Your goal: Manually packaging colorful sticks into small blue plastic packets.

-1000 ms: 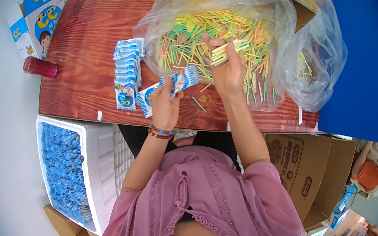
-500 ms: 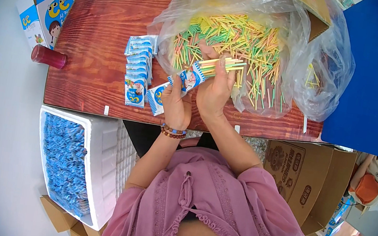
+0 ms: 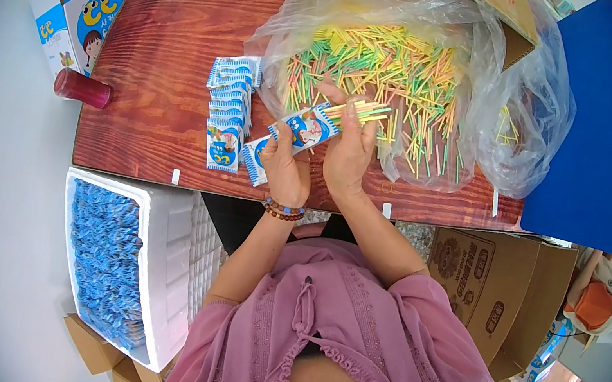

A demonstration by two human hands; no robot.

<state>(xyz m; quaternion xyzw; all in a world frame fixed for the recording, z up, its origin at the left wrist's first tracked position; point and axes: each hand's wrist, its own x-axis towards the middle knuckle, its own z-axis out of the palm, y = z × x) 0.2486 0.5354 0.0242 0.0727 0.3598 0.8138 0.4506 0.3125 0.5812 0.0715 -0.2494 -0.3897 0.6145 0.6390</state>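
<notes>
My left hand (image 3: 287, 171) grips a blue-and-white printed packet (image 3: 313, 130), which slants up to the right; my fingers cover part of its middle. Thin yellow, green and pink candy sticks (image 3: 369, 111) poke out of the packet's upper right end. Around this bundle my right hand (image 3: 348, 158) is closed, with its thumb on top. Just beyond both hands, a heap of the same coloured sticks (image 3: 388, 65) lies on a clear plastic bag (image 3: 281, 37). To the left of my left hand, an overlapping row of similar packets (image 3: 224, 143) rests on the table.
The red-brown wooden table (image 3: 156, 82) has a dark red cup (image 3: 84, 88) and printed cartons (image 3: 92, 9) at its left edge. Below stands a white foam box (image 3: 170, 250) full of blue packets. An open cardboard box (image 3: 477, 288) is at right, beside a blue panel (image 3: 608, 125).
The sticks reach deeper into the packet, with less of them showing. My right hand has moved slightly left, towards the packet. The left hand keeps its hold.
</notes>
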